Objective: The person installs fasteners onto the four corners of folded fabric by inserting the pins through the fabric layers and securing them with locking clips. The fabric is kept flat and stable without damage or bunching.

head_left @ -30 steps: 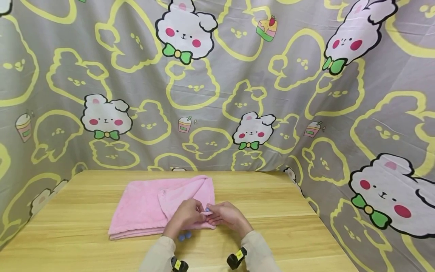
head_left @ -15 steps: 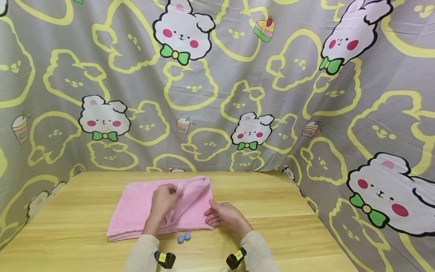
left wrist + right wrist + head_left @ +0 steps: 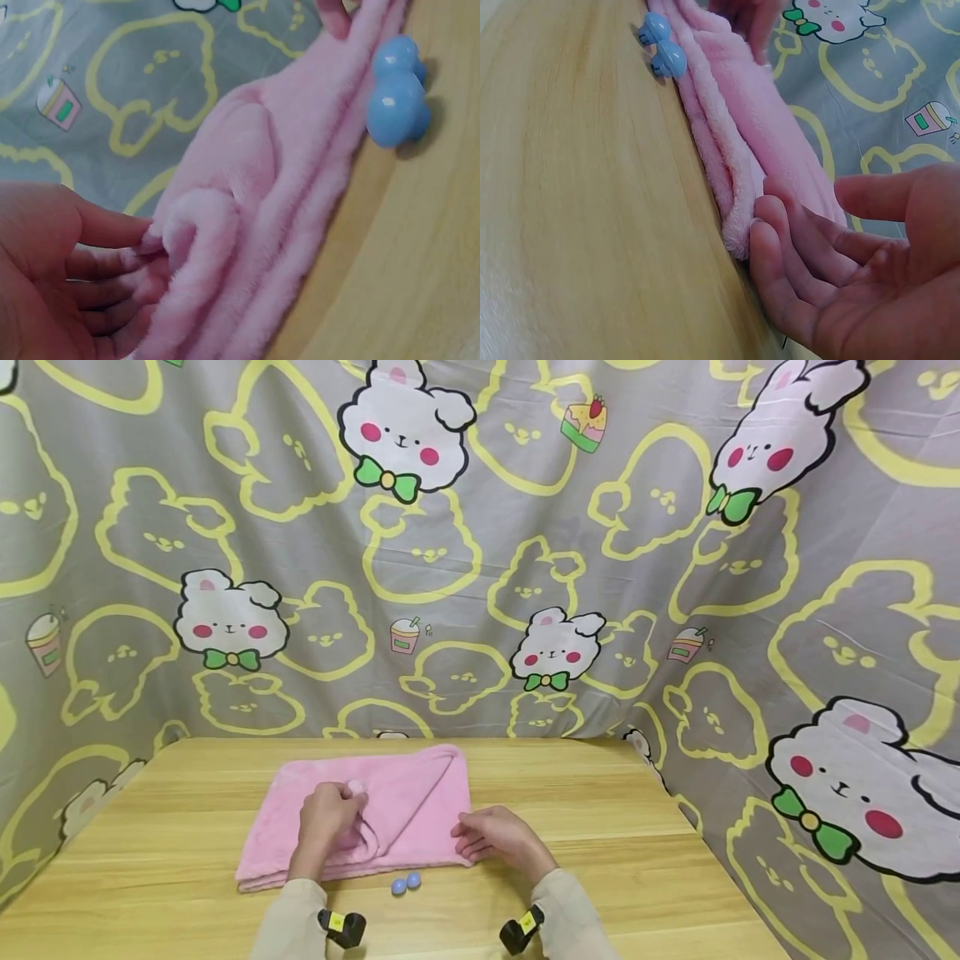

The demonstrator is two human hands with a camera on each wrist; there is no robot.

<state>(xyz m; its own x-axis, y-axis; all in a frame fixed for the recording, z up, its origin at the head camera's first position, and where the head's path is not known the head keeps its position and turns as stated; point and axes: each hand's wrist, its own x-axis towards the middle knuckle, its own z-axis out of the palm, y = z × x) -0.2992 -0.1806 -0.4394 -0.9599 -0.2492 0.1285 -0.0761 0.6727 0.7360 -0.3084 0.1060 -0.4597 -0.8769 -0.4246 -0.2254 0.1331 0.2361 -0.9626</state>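
A folded pink plush blanket (image 3: 300,810) lies on the table, one layer turned back diagonally across its right part. My left hand (image 3: 328,817) pinches the corner of that layer between thumb and fingertips; the left wrist view shows the plush edge (image 3: 199,225) curling beside the fingers. At the blanket's front right corner, my right hand (image 3: 498,839) has its fingers loosely bent and its thumb apart, fingertips right at the plush edge (image 3: 739,232). Two small glossy blue rounded pieces (image 3: 406,883) sit side by side just in front of the blanket.
The wooden table (image 3: 600,877) runs back to a grey curtain (image 3: 465,585) printed with cartoon rabbits, which also closes in both sides. Black wrist cameras (image 3: 342,928) are strapped over the light sleeves (image 3: 573,914).
From beside the right hand, the left hand has moved left, drawing the blanket layer back. A blue piece seen between the hands earlier is out of sight. The right hand has barely moved.
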